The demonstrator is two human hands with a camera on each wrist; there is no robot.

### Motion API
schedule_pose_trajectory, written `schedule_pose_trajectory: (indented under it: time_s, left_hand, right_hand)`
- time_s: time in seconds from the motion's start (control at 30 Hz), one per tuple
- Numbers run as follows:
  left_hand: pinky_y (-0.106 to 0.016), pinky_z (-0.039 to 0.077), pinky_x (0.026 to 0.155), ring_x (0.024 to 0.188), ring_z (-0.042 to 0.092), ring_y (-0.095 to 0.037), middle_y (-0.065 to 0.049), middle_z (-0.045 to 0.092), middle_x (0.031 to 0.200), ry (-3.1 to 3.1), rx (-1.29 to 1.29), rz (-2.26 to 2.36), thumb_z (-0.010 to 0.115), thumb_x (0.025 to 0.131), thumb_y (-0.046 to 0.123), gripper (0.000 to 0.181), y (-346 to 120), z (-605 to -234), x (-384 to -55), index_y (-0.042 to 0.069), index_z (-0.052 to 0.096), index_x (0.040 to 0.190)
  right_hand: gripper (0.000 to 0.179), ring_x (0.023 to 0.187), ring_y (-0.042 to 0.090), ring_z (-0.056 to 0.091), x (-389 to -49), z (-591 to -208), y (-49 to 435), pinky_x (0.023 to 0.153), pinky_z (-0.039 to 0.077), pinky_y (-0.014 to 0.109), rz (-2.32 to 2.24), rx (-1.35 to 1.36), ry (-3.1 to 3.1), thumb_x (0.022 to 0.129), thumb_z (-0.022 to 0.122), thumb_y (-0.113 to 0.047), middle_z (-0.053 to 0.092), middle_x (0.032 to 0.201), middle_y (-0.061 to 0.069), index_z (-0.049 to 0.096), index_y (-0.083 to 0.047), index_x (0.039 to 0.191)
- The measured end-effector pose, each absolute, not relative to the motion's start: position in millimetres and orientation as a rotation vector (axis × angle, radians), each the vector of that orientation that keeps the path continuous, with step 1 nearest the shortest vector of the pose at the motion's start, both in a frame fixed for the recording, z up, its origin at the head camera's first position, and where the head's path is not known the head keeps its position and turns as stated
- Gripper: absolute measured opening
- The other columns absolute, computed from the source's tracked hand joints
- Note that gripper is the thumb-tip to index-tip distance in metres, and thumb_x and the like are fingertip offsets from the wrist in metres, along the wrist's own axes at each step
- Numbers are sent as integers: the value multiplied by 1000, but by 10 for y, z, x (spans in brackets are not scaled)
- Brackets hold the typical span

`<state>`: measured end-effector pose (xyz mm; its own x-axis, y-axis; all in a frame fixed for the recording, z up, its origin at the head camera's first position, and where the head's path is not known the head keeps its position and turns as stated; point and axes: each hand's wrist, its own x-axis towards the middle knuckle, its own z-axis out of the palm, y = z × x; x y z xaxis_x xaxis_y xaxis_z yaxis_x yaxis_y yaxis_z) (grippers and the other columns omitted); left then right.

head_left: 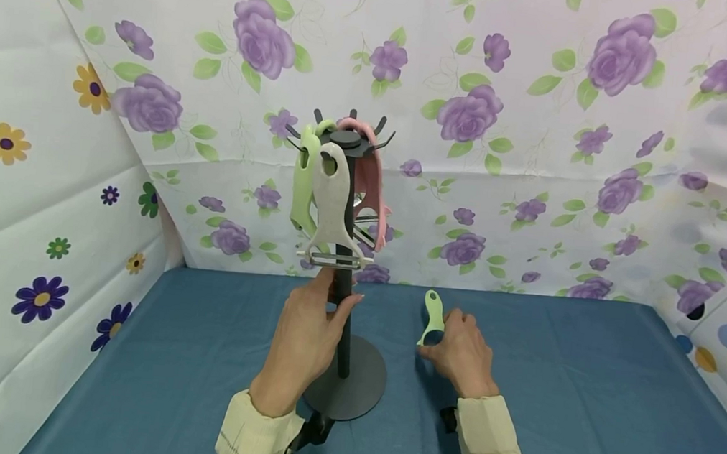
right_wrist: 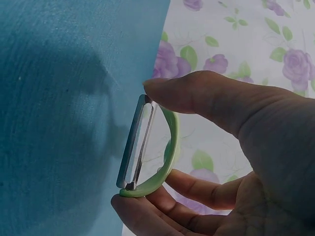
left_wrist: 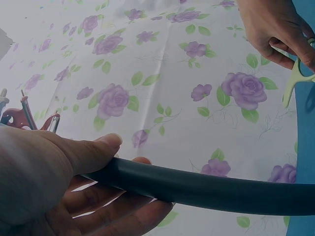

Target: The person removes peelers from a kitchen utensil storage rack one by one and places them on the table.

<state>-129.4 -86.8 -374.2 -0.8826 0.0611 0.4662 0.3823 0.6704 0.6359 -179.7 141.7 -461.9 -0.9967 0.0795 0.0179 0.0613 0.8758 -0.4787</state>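
Observation:
My left hand [head_left: 303,338] holds the dark pole [head_left: 344,344] of an upright rack, with thumb and fingers round it in the left wrist view. On the rack's hooks hang a white peeler [head_left: 332,199], a light green peeler [head_left: 303,182] and pink peeler handles [head_left: 371,177]. To the right of the rack, my right hand [head_left: 464,355] pinches another green peeler [right_wrist: 172,142] by the two ends of its head. Between thumb and fingers its metal blade [right_wrist: 135,142] shows, and its handle points away from me in the head view.
The rack's round dark base [head_left: 365,393] stands on a blue cloth-covered table [head_left: 570,389]. Behind it rises a flowered backdrop [head_left: 533,220], with patterned sheets at the left [head_left: 27,212] and right sides. Bare hooks [head_left: 385,142] stick out at the rack's top.

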Motion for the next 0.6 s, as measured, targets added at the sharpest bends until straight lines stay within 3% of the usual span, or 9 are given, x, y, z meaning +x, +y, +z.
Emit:
schedule_pose_trajectory:
  time_s: [0.6]
  left_hand:
    - [-32, 63, 69, 87, 74, -21, -10, 74, 96, -2473, -358, -1078, 70, 98, 22, 27, -871, -3735, -1284, 6, 62, 118]
  right_hand:
    - [57, 73, 28, 55, -1809, -4663, 1390, 58, 47, 44, 733, -111, -3031, 78, 90, -29, 54, 94, 19, 55, 4, 109]
